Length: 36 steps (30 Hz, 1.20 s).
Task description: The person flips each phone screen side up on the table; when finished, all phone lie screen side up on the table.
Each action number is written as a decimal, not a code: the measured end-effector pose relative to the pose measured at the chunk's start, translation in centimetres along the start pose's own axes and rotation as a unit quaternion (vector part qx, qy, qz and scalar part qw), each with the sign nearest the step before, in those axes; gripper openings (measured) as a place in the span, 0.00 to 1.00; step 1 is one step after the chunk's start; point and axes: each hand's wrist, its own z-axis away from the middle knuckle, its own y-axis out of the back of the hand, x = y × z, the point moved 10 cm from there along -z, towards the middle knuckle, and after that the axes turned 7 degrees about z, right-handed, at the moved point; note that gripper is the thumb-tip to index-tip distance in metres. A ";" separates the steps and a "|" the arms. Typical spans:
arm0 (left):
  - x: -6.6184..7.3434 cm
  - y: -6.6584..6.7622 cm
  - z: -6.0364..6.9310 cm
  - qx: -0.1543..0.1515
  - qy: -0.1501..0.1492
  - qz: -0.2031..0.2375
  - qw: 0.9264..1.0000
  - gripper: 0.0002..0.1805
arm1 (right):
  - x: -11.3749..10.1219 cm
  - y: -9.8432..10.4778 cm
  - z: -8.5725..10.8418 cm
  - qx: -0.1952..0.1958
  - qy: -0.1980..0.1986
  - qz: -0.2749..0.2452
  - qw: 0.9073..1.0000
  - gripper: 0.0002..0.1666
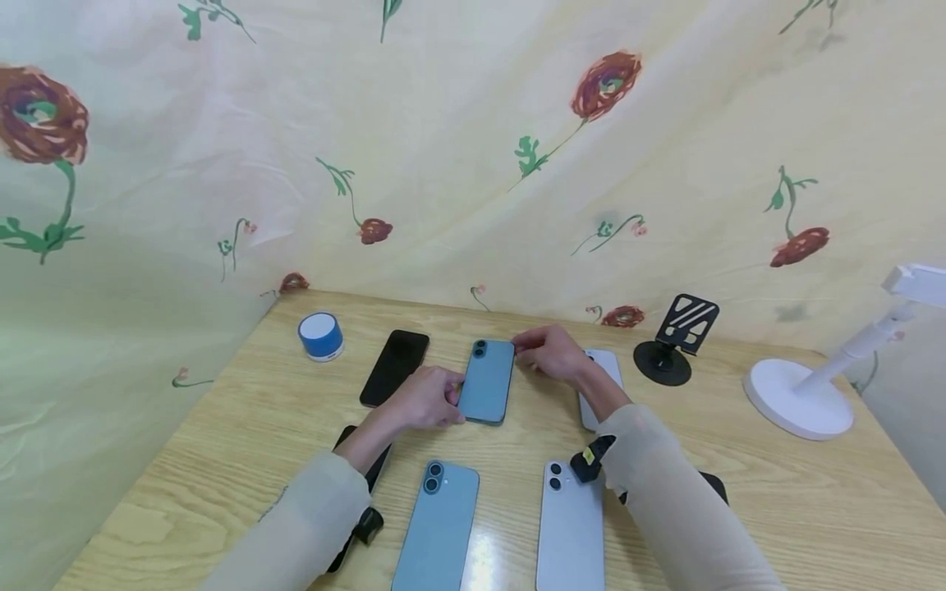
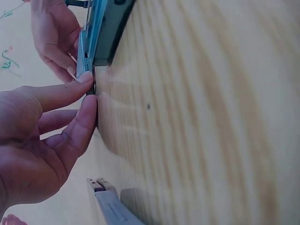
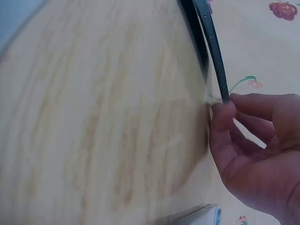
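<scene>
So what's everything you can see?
Held phone: 1, blue, between hands
Second phone: 1, blue, front
Third phone: 1, lilac, right of second
Fourth phone: 1, pale, behind right wrist
Fifth phone: 1, black, back left
Dark slab: 1, black, under left forearm
Dark thing: 1, black, under right sleeve
Round tub: 1, blue-white, back left corner
Stand: 1, black, back right
Lamp: 1, white, far right
Table: 1, light wood, underneath
Flowered backdrop: 1, cream, behind
Sleeves: 2, pale, on arms
Wrist gadgets: 2, black, at cuffs
Left hand and right hand: 2, bare, pinching held phone
</scene>
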 end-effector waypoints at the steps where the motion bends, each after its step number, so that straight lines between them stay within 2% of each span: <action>1: -0.1 0.0 0.0 -0.001 0.001 0.003 1.000 0.37 | 0.1 -0.1 0.0 -0.005 -0.004 -0.017 1.000 0.23; 5: -0.2 -0.1 0.0 -0.007 0.006 0.019 1.000 0.37 | 0.2 -0.4 0.0 -0.021 -0.007 -0.075 0.997 0.24; 14: -0.5 -0.1 0.0 -0.017 0.005 0.036 0.999 0.37 | 0.9 -0.7 -0.3 -0.043 0.013 -0.125 0.991 0.26; 20: -0.4 -0.1 0.0 -0.017 0.000 0.043 0.999 0.36 | 1.0 -0.5 -0.3 -0.057 0.027 -0.160 0.985 0.33; 27: -0.6 0.0 0.0 -0.014 0.005 0.048 0.999 0.36 | 1.3 -0.4 -0.5 -0.052 0.015 -0.135 0.989 0.30; 36: -1.0 -0.3 -0.1 -0.028 0.018 0.079 0.996 0.36 | 1.6 -0.1 -0.4 -0.047 0.010 -0.126 0.991 0.26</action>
